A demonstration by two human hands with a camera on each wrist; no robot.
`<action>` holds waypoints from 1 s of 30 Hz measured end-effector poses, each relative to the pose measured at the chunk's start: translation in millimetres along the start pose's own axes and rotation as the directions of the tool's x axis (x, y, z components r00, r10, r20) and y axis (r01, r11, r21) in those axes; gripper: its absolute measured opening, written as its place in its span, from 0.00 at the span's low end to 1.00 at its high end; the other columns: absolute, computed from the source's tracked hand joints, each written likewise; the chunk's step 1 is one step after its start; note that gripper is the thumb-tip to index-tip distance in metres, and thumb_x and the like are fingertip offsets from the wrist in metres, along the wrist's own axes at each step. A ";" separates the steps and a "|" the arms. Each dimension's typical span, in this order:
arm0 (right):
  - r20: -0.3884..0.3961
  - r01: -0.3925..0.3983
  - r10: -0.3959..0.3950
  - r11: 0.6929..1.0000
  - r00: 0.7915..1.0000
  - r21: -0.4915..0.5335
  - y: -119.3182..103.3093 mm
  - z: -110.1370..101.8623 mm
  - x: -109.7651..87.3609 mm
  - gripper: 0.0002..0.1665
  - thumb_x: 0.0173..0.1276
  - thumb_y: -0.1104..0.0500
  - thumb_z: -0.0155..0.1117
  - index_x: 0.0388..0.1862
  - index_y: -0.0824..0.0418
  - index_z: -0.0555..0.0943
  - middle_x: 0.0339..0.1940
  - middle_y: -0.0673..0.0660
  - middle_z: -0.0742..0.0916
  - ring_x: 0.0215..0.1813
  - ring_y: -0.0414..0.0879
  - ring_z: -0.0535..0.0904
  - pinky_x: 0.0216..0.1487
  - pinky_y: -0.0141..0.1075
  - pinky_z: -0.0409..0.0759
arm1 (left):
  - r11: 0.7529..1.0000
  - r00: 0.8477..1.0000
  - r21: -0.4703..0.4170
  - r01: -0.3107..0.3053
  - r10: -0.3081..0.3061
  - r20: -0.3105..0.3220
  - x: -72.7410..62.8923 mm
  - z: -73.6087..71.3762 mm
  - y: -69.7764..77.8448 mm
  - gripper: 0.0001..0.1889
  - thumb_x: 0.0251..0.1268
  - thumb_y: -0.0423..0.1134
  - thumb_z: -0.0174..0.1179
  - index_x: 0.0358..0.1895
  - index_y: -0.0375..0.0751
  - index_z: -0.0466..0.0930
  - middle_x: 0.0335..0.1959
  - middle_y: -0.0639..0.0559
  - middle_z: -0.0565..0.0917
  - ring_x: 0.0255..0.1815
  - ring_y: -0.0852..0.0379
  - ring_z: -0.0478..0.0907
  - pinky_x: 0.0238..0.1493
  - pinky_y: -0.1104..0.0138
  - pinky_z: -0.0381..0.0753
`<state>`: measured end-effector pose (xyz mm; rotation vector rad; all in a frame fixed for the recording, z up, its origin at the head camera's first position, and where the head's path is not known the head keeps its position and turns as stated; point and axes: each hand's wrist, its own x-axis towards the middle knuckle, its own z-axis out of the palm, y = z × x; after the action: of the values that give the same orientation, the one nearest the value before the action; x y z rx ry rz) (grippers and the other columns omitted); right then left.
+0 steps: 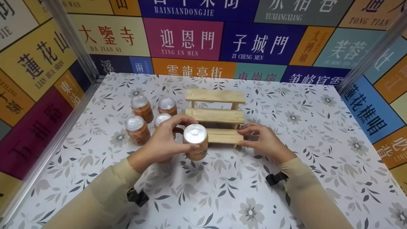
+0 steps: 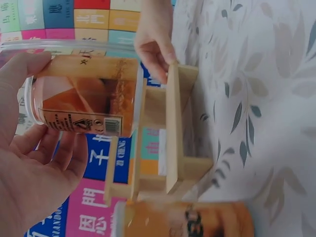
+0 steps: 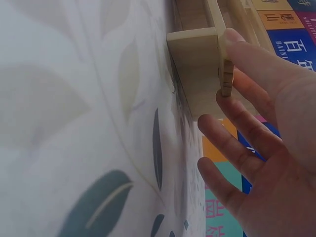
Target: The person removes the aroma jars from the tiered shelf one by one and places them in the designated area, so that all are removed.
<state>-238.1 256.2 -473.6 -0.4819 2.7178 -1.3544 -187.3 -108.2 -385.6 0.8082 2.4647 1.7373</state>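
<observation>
My left hand [image 1: 163, 136] grips a clear jar with a silver lid [image 1: 195, 135] and orange contents, thumb on the near side and fingers round the back. In the left wrist view that jar [image 2: 84, 94] overlaps a small three-tier wooden step stand [image 2: 174, 133], and a printed label with a barcode shows on it. At the right end of the stand's lowest board [image 1: 224, 136] is my right hand [image 1: 267, 141]. Its thumb and forefinger pinch the board's end, while the other fingers spread loosely in the right wrist view.
Several similar jars [image 1: 137, 128] stand in a group left of the stand, partly behind my left hand. A floral cloth [image 1: 219, 184] covers the table. Panels with coloured name signs [image 1: 182, 39] rise at the back and both sides.
</observation>
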 end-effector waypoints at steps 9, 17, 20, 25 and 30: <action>0.009 0.009 -0.009 1.000 1.000 -0.017 -0.3 0.7 1.0 0.26 0.55 0.56 0.84 0.54 0.55 0.89 0.60 0.57 0.86 0.65 0.53 0.79 0.67 0.52 0.79 | 1.000 0.998 -0.030 -0.006 0.004 -0.055 -34.1 -34.7 4.9 0.32 0.44 0.33 0.83 0.57 0.47 0.82 0.53 0.55 0.85 0.52 0.52 0.81 0.55 0.65 0.80; 0.005 0.005 -0.005 1.000 1.000 -0.021 -0.6 -2.7 0.0 0.26 0.55 0.56 0.84 0.54 0.54 0.89 0.58 0.55 0.86 0.64 0.52 0.79 0.67 0.52 0.78 | 1.000 0.998 0.007 0.017 -0.016 -0.068 -54.8 -56.6 5.7 0.32 0.43 0.33 0.84 0.56 0.45 0.82 0.52 0.54 0.85 0.51 0.51 0.83 0.51 0.68 0.84; 0.004 0.017 -0.017 1.000 1.000 -0.017 0.0 -2.8 0.7 0.25 0.55 0.57 0.84 0.53 0.55 0.89 0.57 0.55 0.87 0.62 0.51 0.80 0.66 0.53 0.78 | 0.999 0.998 0.019 0.028 -0.027 -0.054 -60.9 -63.8 6.0 0.32 0.43 0.32 0.83 0.56 0.45 0.82 0.53 0.53 0.85 0.51 0.51 0.83 0.53 0.68 0.83; 0.012 0.025 -0.025 1.000 1.000 -0.009 -0.6 -2.0 1.3 0.24 0.56 0.57 0.84 0.53 0.56 0.89 0.57 0.56 0.87 0.62 0.52 0.80 0.65 0.53 0.78 | 0.997 0.999 0.063 0.052 -0.052 -0.008 -71.6 -80.8 5.7 0.32 0.42 0.30 0.83 0.56 0.45 0.82 0.52 0.54 0.85 0.51 0.53 0.83 0.55 0.68 0.82; 0.010 0.018 -0.018 1.000 1.000 -0.005 0.1 -1.2 1.5 0.24 0.56 0.58 0.84 0.53 0.56 0.89 0.57 0.56 0.87 0.62 0.51 0.80 0.66 0.52 0.78 | 0.987 0.996 0.141 0.072 -0.079 0.040 -79.8 -99.5 -0.1 0.31 0.42 0.33 0.83 0.55 0.47 0.83 0.50 0.55 0.86 0.50 0.55 0.83 0.53 0.68 0.83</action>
<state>-239.8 256.7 -472.8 -0.5139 2.7156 -1.3461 -148.4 -228.7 -369.5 0.7439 2.5746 1.5195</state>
